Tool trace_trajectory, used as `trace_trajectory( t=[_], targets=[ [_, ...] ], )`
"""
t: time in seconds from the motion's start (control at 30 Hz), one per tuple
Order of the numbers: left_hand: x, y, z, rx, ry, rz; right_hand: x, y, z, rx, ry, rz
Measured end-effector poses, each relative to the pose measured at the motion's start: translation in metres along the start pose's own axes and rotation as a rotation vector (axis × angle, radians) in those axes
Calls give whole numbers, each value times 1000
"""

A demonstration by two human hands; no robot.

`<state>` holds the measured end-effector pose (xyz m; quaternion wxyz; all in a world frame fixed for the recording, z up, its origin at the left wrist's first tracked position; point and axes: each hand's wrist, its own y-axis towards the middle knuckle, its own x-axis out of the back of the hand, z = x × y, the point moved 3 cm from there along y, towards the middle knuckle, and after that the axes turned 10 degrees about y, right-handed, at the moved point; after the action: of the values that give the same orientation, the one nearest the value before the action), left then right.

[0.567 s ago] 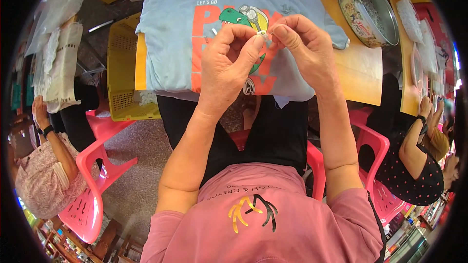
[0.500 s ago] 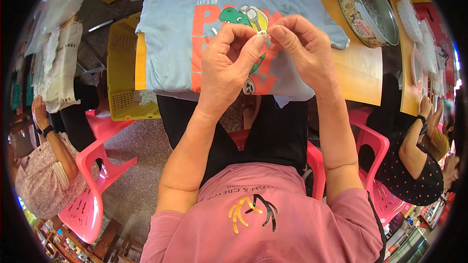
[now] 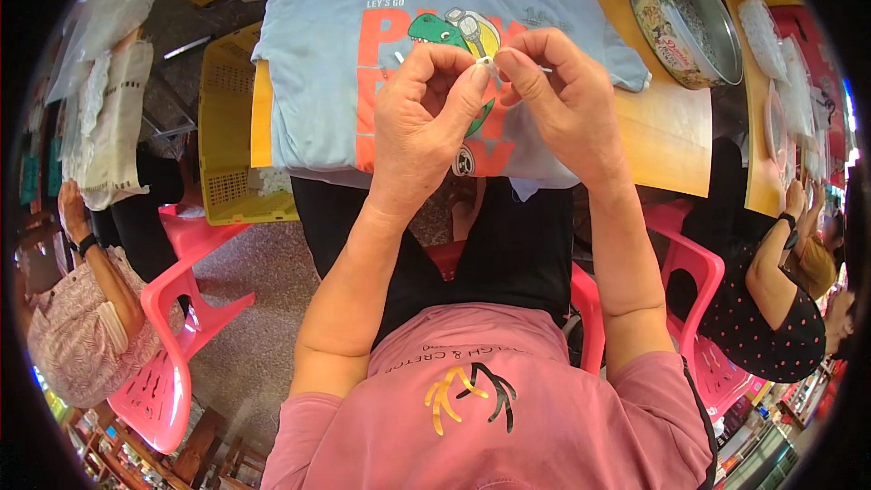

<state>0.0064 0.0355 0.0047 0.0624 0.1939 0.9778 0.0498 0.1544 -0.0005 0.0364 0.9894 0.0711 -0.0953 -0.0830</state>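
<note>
My left hand [image 3: 426,118] and right hand [image 3: 567,100] are raised together over the shirt [image 3: 318,63], thumbs and forefingers meeting at a tiny white piece [image 3: 487,62]. Both hands are pinched shut on it, left from one side, right from the other (it is too small to tell what it is; a thin pale strand seems to run off to the right of it). The other fingers of each hand are curled in. The shirt is light blue with an orange print and a green dinosaur, lying flat on the yellow table [image 3: 671,127], its lower hem hanging over the near edge above my lap. A round tin [image 3: 680,18] stands on the table to the right, well apart from my hands, open, with small pale things inside. A yellow crate [image 3: 227,136] sits just left of the table. I am on a pink chair [image 3: 699,290]; another pink chair [image 3: 172,345] stands on the floor at left. A person [image 3: 73,327] in a patterned top sits at far left, another person [image 3: 780,308] in dotted black at right.
</note>
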Motion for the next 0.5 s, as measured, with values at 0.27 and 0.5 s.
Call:
trace_trajectory(
  t=[0.27,0.5],
  targets=[
    [-1,-1,-2,0,-2,-12,2,1,-4,-29,35,7],
    [-1,-1,-2,5,-18,-7,3,0,-4,-38,79,21]
  ],
)
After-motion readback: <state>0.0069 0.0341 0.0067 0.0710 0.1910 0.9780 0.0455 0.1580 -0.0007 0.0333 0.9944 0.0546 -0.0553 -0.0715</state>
